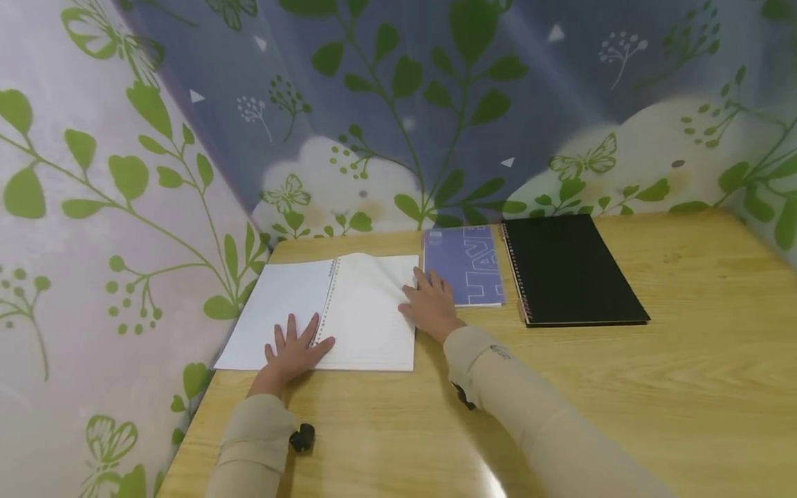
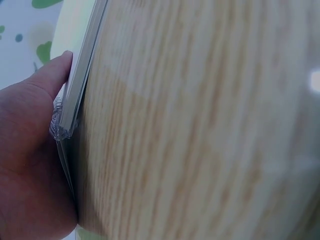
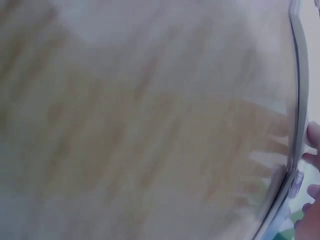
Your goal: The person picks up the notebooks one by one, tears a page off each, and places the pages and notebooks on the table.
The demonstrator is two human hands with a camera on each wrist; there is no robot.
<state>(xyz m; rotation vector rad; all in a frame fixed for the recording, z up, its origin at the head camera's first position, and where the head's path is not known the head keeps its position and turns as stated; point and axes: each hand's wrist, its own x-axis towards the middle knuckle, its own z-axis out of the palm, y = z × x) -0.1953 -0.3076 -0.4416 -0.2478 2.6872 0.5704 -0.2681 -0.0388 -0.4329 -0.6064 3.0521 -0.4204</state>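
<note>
An open spiral notebook (image 1: 367, 325) lies on the wooden table, a plain white sheet on its left side and a faintly lined page on its right. My left hand (image 1: 295, 354) rests on it with fingers spread, across the lower end of the wire binding (image 1: 326, 304). In the left wrist view, the thumb (image 2: 60, 70) lies over the notebook's bottom edge. My right hand (image 1: 431, 304) touches the right margin of the lined page, fingers apart and slightly bent. That page bulges softly from its top edge toward these fingers. In the right wrist view, fingertips (image 3: 313, 135) show beside the notebook's edge.
A purple-blue notebook (image 1: 457, 266) with large outlined letters lies just right of the open one. Farther right is a black spiral notebook (image 1: 573, 270), closed. A leaf-patterned wall covering (image 1: 398, 138) rises behind the table (image 1: 697, 360), and another stands along its left side.
</note>
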